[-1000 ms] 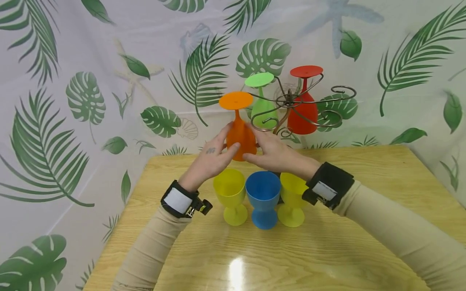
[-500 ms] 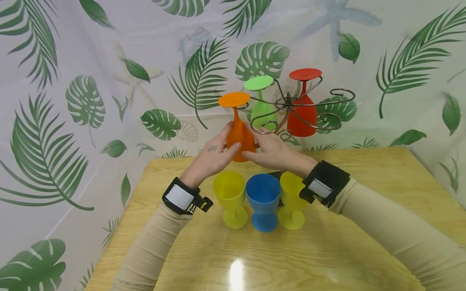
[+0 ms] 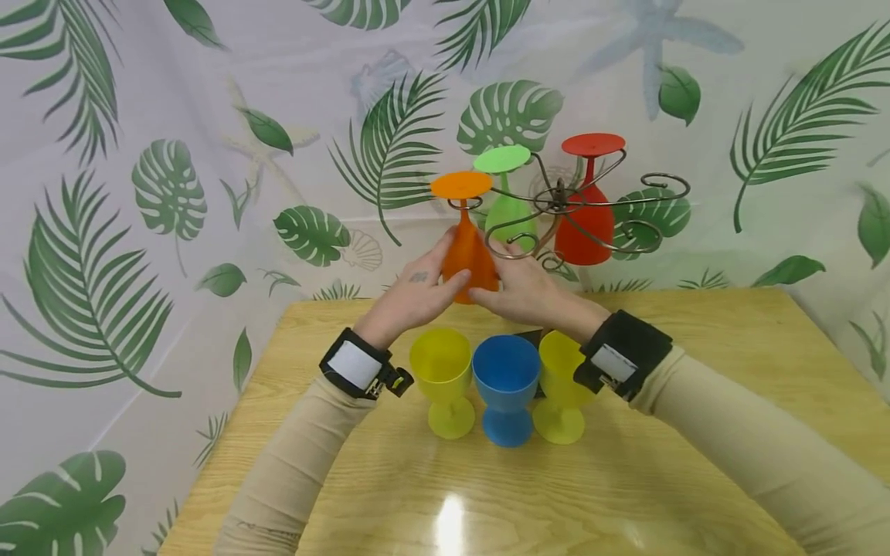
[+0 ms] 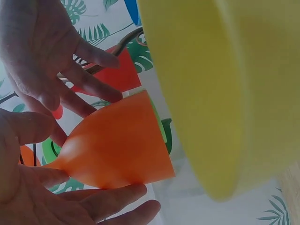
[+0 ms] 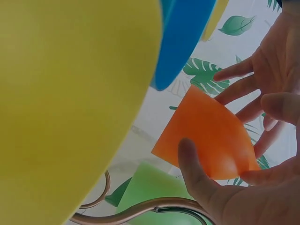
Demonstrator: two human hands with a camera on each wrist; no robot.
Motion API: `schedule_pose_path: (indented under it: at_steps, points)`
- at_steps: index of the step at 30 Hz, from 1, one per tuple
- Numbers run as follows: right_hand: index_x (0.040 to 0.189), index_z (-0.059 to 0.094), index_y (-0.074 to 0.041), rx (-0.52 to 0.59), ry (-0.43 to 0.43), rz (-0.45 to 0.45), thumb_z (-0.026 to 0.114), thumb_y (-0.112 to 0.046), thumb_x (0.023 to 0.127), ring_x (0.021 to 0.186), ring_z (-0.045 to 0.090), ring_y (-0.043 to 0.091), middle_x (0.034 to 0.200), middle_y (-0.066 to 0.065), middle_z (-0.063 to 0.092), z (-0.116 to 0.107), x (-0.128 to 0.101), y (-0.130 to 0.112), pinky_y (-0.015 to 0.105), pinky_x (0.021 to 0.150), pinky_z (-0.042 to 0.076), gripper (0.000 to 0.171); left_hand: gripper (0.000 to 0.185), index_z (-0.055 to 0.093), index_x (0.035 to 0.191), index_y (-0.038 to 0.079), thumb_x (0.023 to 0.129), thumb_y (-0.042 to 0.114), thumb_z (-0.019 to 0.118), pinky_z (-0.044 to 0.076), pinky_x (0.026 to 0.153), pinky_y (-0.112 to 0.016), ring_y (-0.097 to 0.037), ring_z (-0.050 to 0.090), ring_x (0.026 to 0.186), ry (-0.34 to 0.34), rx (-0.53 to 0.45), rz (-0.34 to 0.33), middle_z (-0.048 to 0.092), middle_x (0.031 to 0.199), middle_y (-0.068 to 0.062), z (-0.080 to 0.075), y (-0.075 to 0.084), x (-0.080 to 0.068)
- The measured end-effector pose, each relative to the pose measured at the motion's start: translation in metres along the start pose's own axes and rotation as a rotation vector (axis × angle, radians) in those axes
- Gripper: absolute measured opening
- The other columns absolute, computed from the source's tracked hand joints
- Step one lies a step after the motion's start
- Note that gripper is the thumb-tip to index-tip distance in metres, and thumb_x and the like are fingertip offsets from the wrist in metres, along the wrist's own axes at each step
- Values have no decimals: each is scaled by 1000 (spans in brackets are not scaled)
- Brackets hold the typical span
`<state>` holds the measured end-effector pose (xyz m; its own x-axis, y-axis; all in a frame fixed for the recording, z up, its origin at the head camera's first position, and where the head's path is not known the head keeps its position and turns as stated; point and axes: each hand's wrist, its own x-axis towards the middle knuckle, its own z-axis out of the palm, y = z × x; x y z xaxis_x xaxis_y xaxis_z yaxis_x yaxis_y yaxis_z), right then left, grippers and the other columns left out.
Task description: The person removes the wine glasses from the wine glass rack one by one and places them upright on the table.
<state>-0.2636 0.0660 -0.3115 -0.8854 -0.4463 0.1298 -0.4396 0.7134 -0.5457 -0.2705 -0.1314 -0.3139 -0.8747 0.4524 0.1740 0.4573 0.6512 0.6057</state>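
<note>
Since a second ago, orange goblet [image 3: 468, 251] shifted right, toward wire rack [image 3: 556, 202]; its foot now sits on a rack loop, stem through the loop. Goblet hangs upside down at table's far edge. Left hand [image 3: 416, 295] and right hand [image 3: 526, 293] cup its bowl from either side, fingers fairly straight, touching it. Green goblet [image 3: 506, 202], red goblet [image 3: 589, 216] hang just right. Near: two yellow goblets [image 3: 440, 371], blue goblet [image 3: 506, 386] on wooden table [image 3: 695, 432].
</note>
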Motion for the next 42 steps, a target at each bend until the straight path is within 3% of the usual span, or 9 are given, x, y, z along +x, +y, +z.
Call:
schedule_pose_path:
  at_steps: [4, 8, 11, 15, 19, 25, 32, 42]
  points:
    - [164, 14, -8, 3, 0, 32, 63, -35, 97, 140, 39, 42, 159, 24, 36, -3, -1, -3, 59, 108, 43, 87, 72, 10, 165, 9, 108, 33, 46, 39, 118, -45, -31, 42, 146, 10, 14, 8, 27, 168, -13, 0, 3, 3]
    - [164, 10, -4, -9, -29, 51, 62, -36, 98, 144, 38, 42, 165, 24, 28, -6, -4, -4, 58, 112, 41, 90, 71, 11, 165, 9, 108, 32, 46, 36, 120, -43, -30, 39, 149, 8, 14, 11, 24, 169, -11, 2, 5, 3]
    - [164, 8, -4, 4, -33, 34, 64, -33, 97, 123, 57, 40, 162, 23, 34, -8, -9, -2, 51, 98, 52, 92, 71, 11, 165, 11, 108, 30, 47, 36, 120, -43, -29, 39, 148, 10, 13, 24, 27, 168, -11, 6, 7, 2]
    - [164, 9, -5, 48, -25, -12, 66, -28, 96, 101, 68, 34, 158, 20, 43, -10, -16, 1, 41, 80, 57, 92, 72, 11, 165, 10, 107, 28, 49, 42, 116, -45, -31, 47, 142, 14, 13, 57, 36, 163, -15, 11, 11, 2]
    - [165, 9, -7, 63, -18, -23, 66, -27, 96, 112, 67, 35, 160, 20, 39, -12, -20, 3, 43, 86, 59, 91, 73, 11, 165, 9, 106, 28, 50, 45, 113, -46, -31, 50, 139, 24, 16, 70, 39, 161, -16, 14, 14, 0]
    - [165, 9, -11, 59, -11, -3, 66, -26, 96, 106, 66, 32, 156, 28, 34, -13, -28, 0, 41, 82, 59, 91, 71, 12, 164, 10, 107, 28, 50, 43, 114, -47, -32, 50, 140, 16, -10, 87, 38, 162, -16, 16, 16, -2]
    - [166, 11, -18, 69, -13, -11, 66, -25, 95, 105, 66, 31, 158, 24, 32, -12, -33, 0, 39, 78, 60, 90, 71, 11, 165, 11, 108, 29, 48, 41, 116, -46, -32, 47, 142, 6, -2, 70, 36, 163, -15, 16, 18, -6]
    - [163, 19, -12, 41, 13, -2, 65, -28, 96, 103, 66, 31, 151, 24, 37, -8, -42, 2, 46, 86, 58, 82, 69, 12, 165, 11, 108, 29, 47, 46, 112, -45, -33, 53, 137, -2, -10, 63, 34, 164, -14, 19, 17, -13]
